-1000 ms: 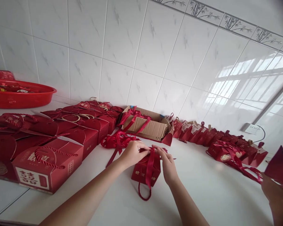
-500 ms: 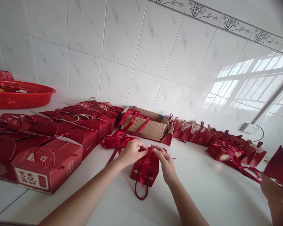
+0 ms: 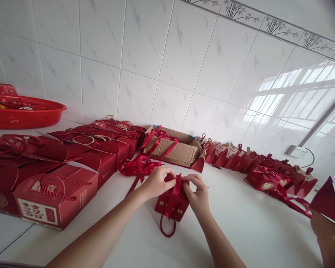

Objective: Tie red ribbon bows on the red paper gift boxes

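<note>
Two hands are tying a ribbon on a small box.
The left hand [image 3: 156, 182] and right hand [image 3: 198, 196] are working close together, each pinching the red ribbon [image 3: 176, 188] on top of the small red box [image 3: 162, 206], which is standing on the white counter [image 3: 240, 223] just under the fingers. A ribbon pile [image 3: 136, 166] is lying just beyond the left hand.

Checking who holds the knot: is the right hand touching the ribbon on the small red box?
Touching. The head view shows the right hand pinching the ribbon atop the small box, opposite the left hand, with no gap.
</note>
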Demonstrator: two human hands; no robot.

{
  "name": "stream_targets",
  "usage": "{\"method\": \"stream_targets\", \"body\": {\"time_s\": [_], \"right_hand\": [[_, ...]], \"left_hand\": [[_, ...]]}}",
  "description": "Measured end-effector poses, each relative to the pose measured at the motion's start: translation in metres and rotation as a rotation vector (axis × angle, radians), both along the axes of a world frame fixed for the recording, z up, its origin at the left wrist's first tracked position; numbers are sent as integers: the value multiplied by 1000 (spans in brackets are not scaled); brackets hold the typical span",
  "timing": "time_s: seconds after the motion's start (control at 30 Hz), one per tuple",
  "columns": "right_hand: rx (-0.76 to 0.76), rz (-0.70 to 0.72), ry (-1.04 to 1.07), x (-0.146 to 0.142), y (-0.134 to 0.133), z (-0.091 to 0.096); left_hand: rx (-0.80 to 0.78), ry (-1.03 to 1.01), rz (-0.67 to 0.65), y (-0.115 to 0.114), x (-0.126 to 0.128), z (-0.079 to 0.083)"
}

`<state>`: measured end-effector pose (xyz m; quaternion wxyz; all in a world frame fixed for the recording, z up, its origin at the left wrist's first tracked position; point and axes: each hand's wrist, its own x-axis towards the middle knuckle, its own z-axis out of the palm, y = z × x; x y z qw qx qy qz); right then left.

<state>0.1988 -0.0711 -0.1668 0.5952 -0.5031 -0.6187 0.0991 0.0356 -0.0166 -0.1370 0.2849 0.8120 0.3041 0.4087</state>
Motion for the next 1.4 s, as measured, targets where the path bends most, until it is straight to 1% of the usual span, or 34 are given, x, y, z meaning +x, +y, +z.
{"method": "stream_targets", "body": {"time_s": [0.1, 0.2, 0.27, 0.33, 0.4, 0.5, 0.57, 0.6, 0.7, 0.77, 0.83, 0.97, 1.1, 1.2, 1.4], "right_hand": [[64, -45, -37, 2, -2, 3], [95, -44, -38, 3, -4, 2], [69, 4, -4, 5, -6, 2], [17, 71, 76, 6, -8, 2], [-18, 94, 170, 7, -9, 5], [-17, -2, 261, 6, -8, 10], [-50, -36, 283, 5, -5, 12], [-80, -24, 284, 4, -4, 12], [-169, 73, 263, 4, 1, 7], [-196, 107, 232, 3, 3, 4], [-198, 108, 184, 3, 2, 3], [-146, 75, 75, 2, -1, 6], [-119, 37, 34, 1, -3, 8], [-136, 89, 53, 1, -3, 8], [-196, 175, 168, 1, -3, 7]], "left_hand": [[-20, -26, 5, 0, 1, 0], [-30, -47, -15, 0, 2, 1], [-20, -50, -16, -1, 2, 2], [-11, -52, -15, -1, 2, 3], [-11, -56, -30, -2, 2, 3], [-3, -71, -58, -3, 1, 3], [10, -82, -70, -3, 1, 3], [13, -85, -72, -3, 1, 3], [21, -63, -70, -2, 0, 2], [30, -40, -63, -2, 0, 0], [37, -27, -66, -2, 0, 0], [36, -34, -64, -2, 0, 0], [43, -30, -64, -3, 0, 0], [49, -16, -63, -3, 1, 0], [31, -24, -51, -4, 1, 2]]}}
